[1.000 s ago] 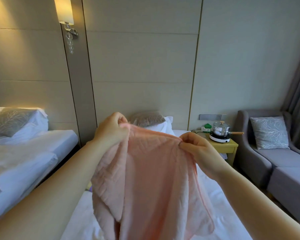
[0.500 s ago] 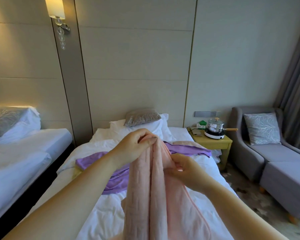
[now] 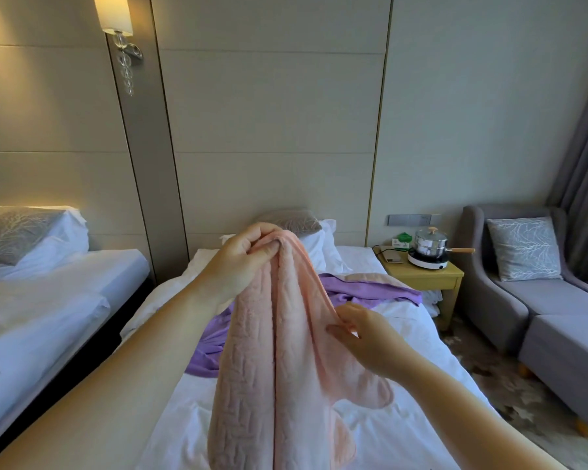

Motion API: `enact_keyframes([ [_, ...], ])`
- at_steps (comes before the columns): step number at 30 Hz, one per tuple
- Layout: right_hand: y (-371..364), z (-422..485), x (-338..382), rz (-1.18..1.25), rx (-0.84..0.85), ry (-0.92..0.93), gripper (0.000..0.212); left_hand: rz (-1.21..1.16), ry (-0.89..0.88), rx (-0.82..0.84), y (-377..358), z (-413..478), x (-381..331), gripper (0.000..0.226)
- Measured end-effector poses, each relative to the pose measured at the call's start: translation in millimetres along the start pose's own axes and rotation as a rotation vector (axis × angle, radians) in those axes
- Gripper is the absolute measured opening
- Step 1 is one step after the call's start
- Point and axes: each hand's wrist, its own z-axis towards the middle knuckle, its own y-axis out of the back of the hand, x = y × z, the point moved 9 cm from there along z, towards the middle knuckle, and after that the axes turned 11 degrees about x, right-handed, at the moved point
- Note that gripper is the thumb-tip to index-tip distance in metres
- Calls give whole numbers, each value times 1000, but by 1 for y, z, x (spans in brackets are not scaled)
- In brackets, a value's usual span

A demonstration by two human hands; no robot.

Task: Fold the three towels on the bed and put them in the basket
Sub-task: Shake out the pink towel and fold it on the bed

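Both top corners of the pink towel (image 3: 272, 368), held apart a second earlier, were now gathered in the left hand (image 3: 243, 262), whose thumb and fingers pinched them high above the bed (image 3: 404, 435). The right hand (image 3: 367, 340) had dropped lower and pinched the towel's right edge between thumb and fingertips. The towel hung doubled lengthwise, its lower end out of view. Behind it a purple towel (image 3: 370, 291) lay rumpled on the sheet, near the nightstand (image 3: 421, 276).
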Motion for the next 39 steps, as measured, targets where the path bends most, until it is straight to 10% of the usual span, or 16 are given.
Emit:
enact_keyframes([
  [10,36,-10,-43,97,-25,-214,9,323,276,-288,87,-37,31,25],
  [15,63,3,-2,295,-76,-56,13,432,616,4,47,-48,77,28],
  [18,57,15,35,244,26,54,17,404,469,295,-20,-42,68,74],
  [24,53,16,37,336,56,72,12,308,229,288,-65,-18,34,8],
  [31,45,-3,4,614,42,20,29,143,157,127,-41,-4,4,24],
  [39,76,9,33,628,-54,111,18,93,235,324,-64,-11,0,18],
])
